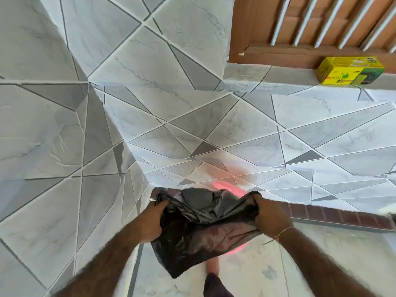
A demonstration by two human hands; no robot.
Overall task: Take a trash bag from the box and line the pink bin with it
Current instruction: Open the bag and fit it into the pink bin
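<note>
A black trash bag (199, 230) hangs spread between my two hands at the bottom middle of the head view. My left hand (153, 222) grips its left edge and my right hand (271, 215) grips its right edge, pulling the mouth apart. The pink bin (227, 186) stands on the floor behind and under the bag; only bits of its rim show above and below the plastic. The yellow trash bag box (349, 70) lies on the tiled ledge at the upper right, well away from both hands.
Grey-and-white tiled walls meet in a corner to the left of the bin. A brown wooden window frame (278, 54) with white bars sits above the ledge. A dark red tile strip (342, 217) runs along the floor at right. My foot shows below the bag.
</note>
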